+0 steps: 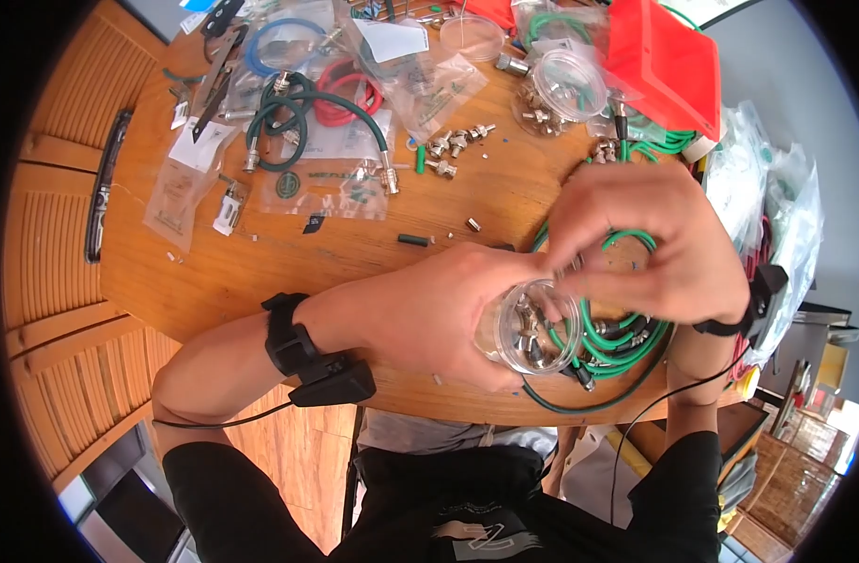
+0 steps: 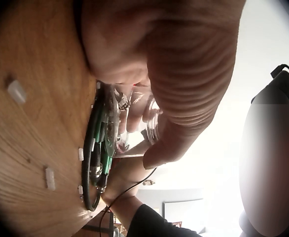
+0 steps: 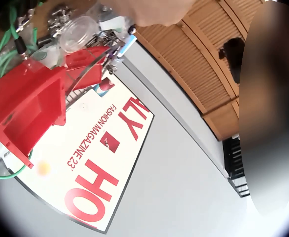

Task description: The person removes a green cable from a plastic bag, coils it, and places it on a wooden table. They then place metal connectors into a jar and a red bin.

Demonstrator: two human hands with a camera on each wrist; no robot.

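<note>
My left hand (image 1: 420,314) grips a clear plastic jar (image 1: 493,328) near the table's front edge, with the thumb at its rim in the left wrist view. Several metal cable connectors (image 1: 531,340) lie inside, and the jar's mouth faces up toward the head camera. Over that mouth is my right hand (image 1: 650,239), blurred, its thumb and fingers bent and close together at the rim. I cannot tell whether anything sits between those fingertips. Green cables (image 1: 626,361) with dark connector ends lie coiled beside and beneath the jar.
A red bin (image 1: 659,70) stands at the back right, with another clear jar of connectors (image 1: 542,117) near it. Loose connectors (image 1: 457,141) lie mid-table. Dark green cable (image 1: 303,122) and plastic bags (image 1: 354,188) cover the back left. Clear bags (image 1: 748,178) hang at the right edge.
</note>
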